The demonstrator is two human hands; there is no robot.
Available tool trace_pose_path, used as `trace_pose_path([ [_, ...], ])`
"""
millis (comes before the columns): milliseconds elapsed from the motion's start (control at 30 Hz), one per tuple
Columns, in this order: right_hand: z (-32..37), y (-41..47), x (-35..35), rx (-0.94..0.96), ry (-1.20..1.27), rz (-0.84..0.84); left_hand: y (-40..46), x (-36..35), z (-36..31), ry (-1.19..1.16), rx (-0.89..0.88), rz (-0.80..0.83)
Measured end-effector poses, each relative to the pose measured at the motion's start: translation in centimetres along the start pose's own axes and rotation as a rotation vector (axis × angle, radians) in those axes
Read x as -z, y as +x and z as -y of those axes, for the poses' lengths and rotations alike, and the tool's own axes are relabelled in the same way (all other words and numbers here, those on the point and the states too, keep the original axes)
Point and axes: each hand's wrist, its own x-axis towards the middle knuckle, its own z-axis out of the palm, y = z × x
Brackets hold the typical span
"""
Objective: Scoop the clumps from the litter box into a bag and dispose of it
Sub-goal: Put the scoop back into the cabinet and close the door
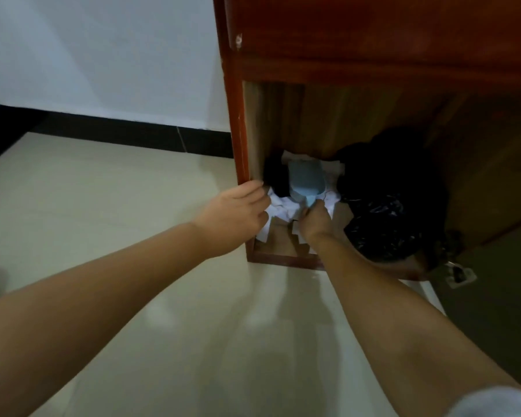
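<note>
Inside the low cupboard (283, 115), the right hand (315, 221) grips the blue scoop (306, 183), left hand (238, 210) loosely open on white paper (278, 207); scooping and bagging remain.

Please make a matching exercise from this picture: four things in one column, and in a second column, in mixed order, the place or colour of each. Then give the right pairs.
Things:
1. scoop
2. black bags
3. left hand
4. right hand

Descriptions:
A. at the scoop's handle, inside the cabinet
B. light blue, lying on white papers
C. a dark heap in the right part of the cabinet floor
D. at the left front edge of the cabinet, touching the white papers

Pairs: 1-B, 2-C, 3-D, 4-A
</note>
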Motion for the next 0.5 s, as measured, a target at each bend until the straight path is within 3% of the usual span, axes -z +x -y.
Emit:
trace_pose_path([
  [167,-1.6,0.3,0.8,0.023,0.037,0.123,0.2,-0.1,-0.3,0.024,0.022,-0.046],
  [333,-0.1,-2.8,5.9,0.102,0.0,0.032,-0.1,1.8,-1.2,0.031,0.089,0.018],
  [500,0.3,-9.6,16.1,0.368,-0.112,-0.159,1.2,6.7,-3.2,-0.247,0.19,0.156],
])
